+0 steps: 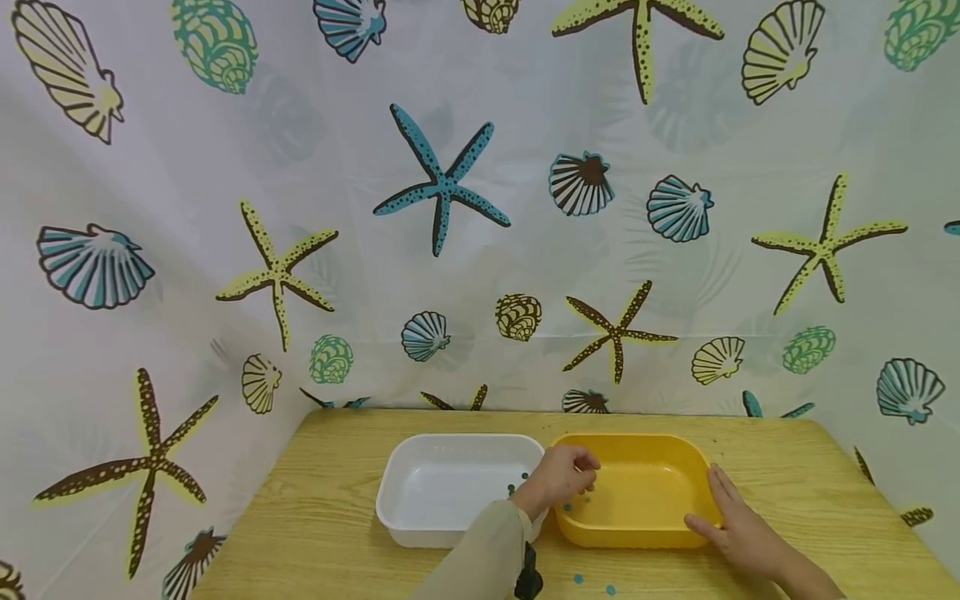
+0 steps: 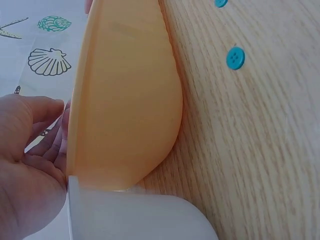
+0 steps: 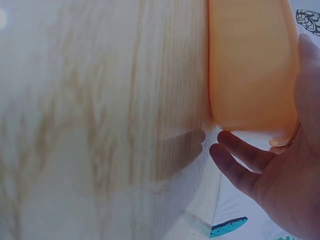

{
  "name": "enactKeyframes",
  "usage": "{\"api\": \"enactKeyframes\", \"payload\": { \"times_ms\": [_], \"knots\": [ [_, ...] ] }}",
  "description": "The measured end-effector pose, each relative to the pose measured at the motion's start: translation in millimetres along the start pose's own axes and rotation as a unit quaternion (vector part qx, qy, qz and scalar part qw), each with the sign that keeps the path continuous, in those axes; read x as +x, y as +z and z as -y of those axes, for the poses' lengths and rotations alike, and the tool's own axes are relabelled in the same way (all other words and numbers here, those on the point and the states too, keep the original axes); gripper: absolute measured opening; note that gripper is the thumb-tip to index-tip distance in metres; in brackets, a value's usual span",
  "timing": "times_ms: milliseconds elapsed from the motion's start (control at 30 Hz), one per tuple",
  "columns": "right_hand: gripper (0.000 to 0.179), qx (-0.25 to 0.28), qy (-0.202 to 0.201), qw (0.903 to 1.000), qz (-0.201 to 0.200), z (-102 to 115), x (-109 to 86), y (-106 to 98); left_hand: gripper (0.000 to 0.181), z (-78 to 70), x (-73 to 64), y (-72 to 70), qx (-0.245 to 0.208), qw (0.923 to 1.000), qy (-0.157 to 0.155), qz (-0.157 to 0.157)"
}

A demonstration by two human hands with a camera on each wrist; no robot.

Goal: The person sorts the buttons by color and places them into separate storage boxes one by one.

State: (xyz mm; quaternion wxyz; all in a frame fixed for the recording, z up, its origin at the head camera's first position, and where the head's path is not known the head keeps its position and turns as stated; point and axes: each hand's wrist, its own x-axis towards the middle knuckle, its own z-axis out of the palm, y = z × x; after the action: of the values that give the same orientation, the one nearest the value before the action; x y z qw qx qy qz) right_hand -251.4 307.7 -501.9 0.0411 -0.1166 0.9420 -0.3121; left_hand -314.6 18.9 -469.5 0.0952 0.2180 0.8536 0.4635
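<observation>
My left hand reaches over the left end of a yellow plastic basin, its fingers bent. In the left wrist view the rim hides the fingertips of my left hand, so I cannot tell whether they pinch anything. Just below lies a blue button inside the basin. My right hand rests against the basin's right end, fingers fairly straight along the outside and thumb at the rim. In the right wrist view two extended fingers of it show beside the basin's wall.
A white basin stands left of the yellow one, ends close together. Dark buttons show in it near my left wrist. On the wooden table, two blue buttons lie in front. A shell-print curtain hangs behind.
</observation>
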Motion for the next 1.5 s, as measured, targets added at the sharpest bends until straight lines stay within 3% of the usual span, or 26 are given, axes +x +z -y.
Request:
{"api": "enactKeyframes", "payload": {
  "times_ms": [233,400,633,733,933,1067,1200,1300,1367,1500],
  "knots": [
    [0.092,0.001,-0.002,1.0,-0.003,0.8,-0.4,-0.6,0.012,-5.0,-5.9,1.3,0.003,0.9999,-0.013,-0.006],
    [0.092,0.007,-0.005,1.0,-0.003,0.2,-0.1,-1.1,0.01,-8.1,-14.5,2.5,0.033,0.9988,0.02,0.029],
    [0.092,0.006,-0.007,0.9999,-0.005,-0.3,-0.1,-0.9,0.009,-12.0,-36.9,-0.8,0.069,0.9915,0.07,0.086],
    [0.093,0.004,-0.007,1.0,-0.005,-0.7,0.1,-0.9,0.009,-11.0,-45.1,-4.1,0.09,0.9876,0.088,0.094],
    [0.092,0.006,-0.003,1.0,0.0,-0.5,0.1,-1.0,0.008,-9.3,-61.4,-12.8,0.08,0.9872,0.091,0.104],
    [0.092,0.003,-0.003,1.0,-0.001,-0.1,0.1,-1.3,0.009,-3.8,-69.9,-13.2,0.098,0.9827,0.095,0.125],
    [0.092,0.005,-0.002,1.0,0.0,0.5,0.2,-1.5,0.01,0.7,-78.3,-9.1,0.139,0.9717,0.116,0.151],
    [0.092,0.006,-0.002,1.0,0.001,0.6,0.0,-1.6,0.014,3.2,-82.7,-3.9,0.159,0.9649,0.114,0.175],
    [0.092,0.007,-0.002,1.0,0.001,0.6,-0.1,-1.6,0.017,8.4,-82.6,0.3,0.157,0.9641,0.096,0.191],
    [0.092,0.008,-0.003,1.0,0.003,0.3,-0.5,-1.1,0.021,46.9,-68.7,15.9,0.156,0.9622,0.065,0.213]
  ]
}}
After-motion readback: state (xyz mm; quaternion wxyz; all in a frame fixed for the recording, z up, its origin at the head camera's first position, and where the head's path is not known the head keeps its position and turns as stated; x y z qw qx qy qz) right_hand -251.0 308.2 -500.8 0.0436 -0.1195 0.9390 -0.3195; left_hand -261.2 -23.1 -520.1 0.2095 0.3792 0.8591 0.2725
